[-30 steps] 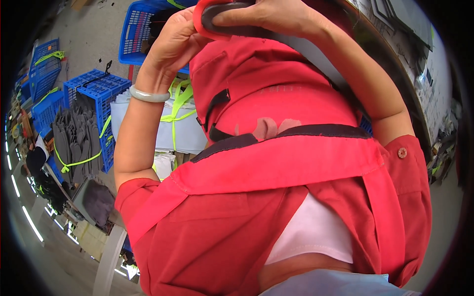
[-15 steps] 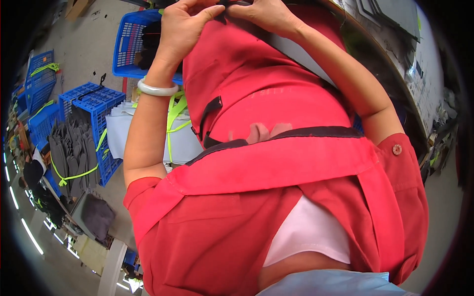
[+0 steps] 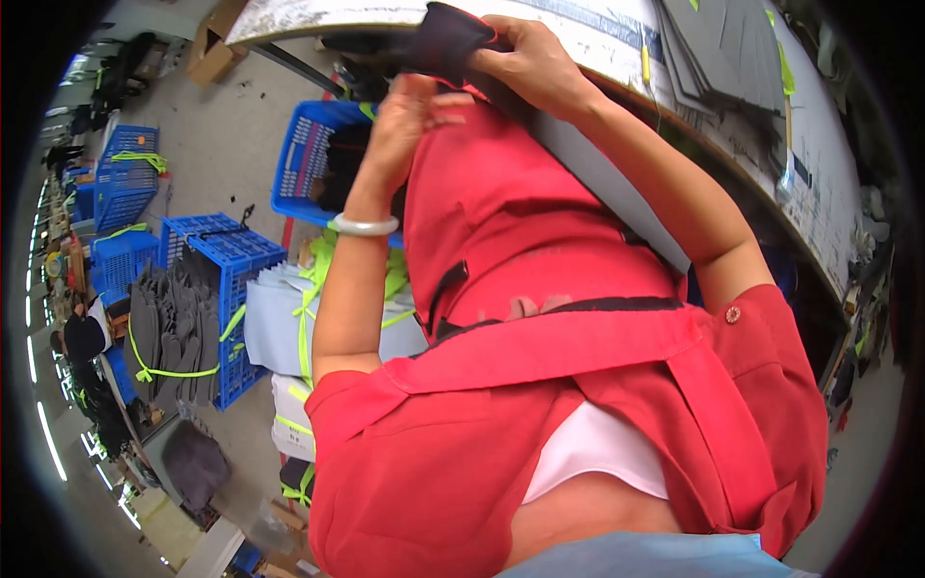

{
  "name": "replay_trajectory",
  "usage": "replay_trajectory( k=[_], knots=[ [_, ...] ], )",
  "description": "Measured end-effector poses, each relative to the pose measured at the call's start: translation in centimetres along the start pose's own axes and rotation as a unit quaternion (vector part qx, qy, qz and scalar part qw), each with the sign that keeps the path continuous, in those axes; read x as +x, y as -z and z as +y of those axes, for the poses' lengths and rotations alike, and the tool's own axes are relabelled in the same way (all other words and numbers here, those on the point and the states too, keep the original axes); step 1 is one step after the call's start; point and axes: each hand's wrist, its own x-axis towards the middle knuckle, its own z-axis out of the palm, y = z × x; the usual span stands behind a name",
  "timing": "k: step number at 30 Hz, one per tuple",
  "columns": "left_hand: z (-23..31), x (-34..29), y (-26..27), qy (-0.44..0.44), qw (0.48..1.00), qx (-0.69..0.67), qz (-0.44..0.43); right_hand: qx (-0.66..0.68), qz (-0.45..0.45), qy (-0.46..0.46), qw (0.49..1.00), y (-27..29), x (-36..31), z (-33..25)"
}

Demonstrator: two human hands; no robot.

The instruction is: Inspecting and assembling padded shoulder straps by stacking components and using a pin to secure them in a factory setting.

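In my right hand (image 3: 536,69) is a black cloth piece (image 3: 449,40) with a thin red edge, pinched between thumb and fingers over the front edge of the worktable. It looks folded, and its lower part is hidden behind my hand. Just below and left of it, my left hand (image 3: 405,123) is smeared by motion. Its fingers are stretched out and apart, with nothing seen in them. A pale bangle (image 3: 364,225) circles the left wrist. Both hands are above the red apron (image 3: 540,207) on my lap.
Along the far and right side runs a worn white worktable (image 3: 597,29) bearing a stack of grey sheets (image 3: 727,58) and a yellow-handled tool (image 3: 646,63). At left are a blue crate (image 3: 301,164) with dark pieces, another with grey cutouts (image 3: 173,318), and tied pale sheets (image 3: 275,318).
Both hands were together on dark material at the top edge. My left hand has let go and dropped slightly away, while my right holds the black cloth up. More of the worktable shows.
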Motion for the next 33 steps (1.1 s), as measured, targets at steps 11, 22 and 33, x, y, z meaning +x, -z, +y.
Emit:
replay_trajectory(
  k=[11,22,33],
  knots=[
    [1.5,3.0,-6.1,-0.1,0.886,-0.45,0.041,-0.172,0.234,0.247,0.925,-3.4,-0.1,0.0],
    [-10.9,6.0,-3.7,0.084,0.809,-0.577,0.069,-0.281,0.186,0.093,0.937,-7.4,1.4,9.2],
    [-12.2,6.4,-2.1,0.057,0.853,-0.497,0.149,-0.466,-0.101,0.075,0.876,-5.3,-5.2,9.3]
  ],
)
